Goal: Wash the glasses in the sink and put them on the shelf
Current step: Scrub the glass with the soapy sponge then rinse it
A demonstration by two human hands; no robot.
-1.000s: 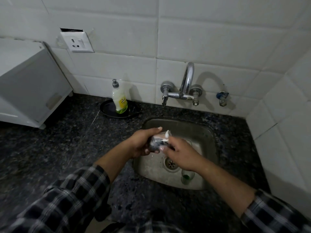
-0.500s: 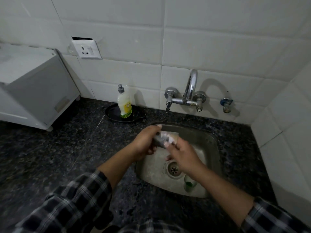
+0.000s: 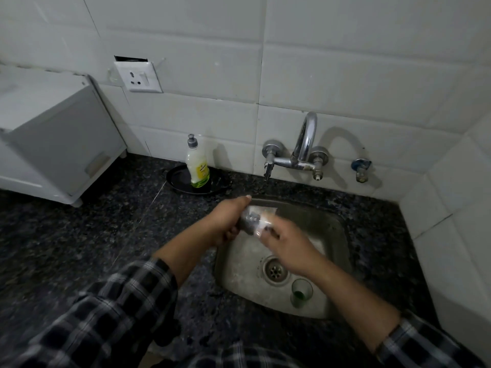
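Glass (image 3: 257, 218), seemingly sideways, between left hand (image 3: 228, 222) and right hand (image 3: 290, 248)

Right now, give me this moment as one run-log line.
stage: washing | left hand: grips glass over sink | right hand: fingers curled on glass | second glass: upright in sink by drain

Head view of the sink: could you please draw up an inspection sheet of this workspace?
Surface: dark speckled countertop with a steel sink set in.
Job's things: held glass over the sink; second glass standing upright in the sink.
Clutter: soap bottle upright on a black tray.
Hands: left hand grips the held glass; right hand at its other end, grip blurred.
Cables: nothing seen.
Surroundings: white tiled wall, tap, wall socket, white cabinet at left.
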